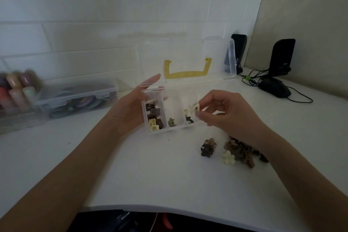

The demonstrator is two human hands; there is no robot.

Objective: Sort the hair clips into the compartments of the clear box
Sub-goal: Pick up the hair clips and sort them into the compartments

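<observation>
A clear box (pixel 157 131) with three compartments sits mid-table, its lid with a yellow handle (pixel 186 73) standing open behind. My left hand (pixel 130 107) holds the box's left side. The left compartment holds several brown clips (pixel 153 113) and a cream one; the middle holds an olive clip (pixel 171 122); the right holds a dark clip (pixel 189 119) and a cream one. My right hand (pixel 226 113) pinches a cream hair clip (pixel 194 108) over the right compartment. A pile of brown clips (pixel 243 150), a cream clip (pixel 228 158) and a dark brown clip (pixel 208 148) lie on the table under my right forearm.
At the left stand a closed clear container of coloured hair ties (pixel 79 98) and a rack of coloured rolls (pixel 15 90). At the back right are two black speakers (pixel 281 56), a black mouse (pixel 274 86) and cables. The white table's front edge (pixel 169 208) curves near me.
</observation>
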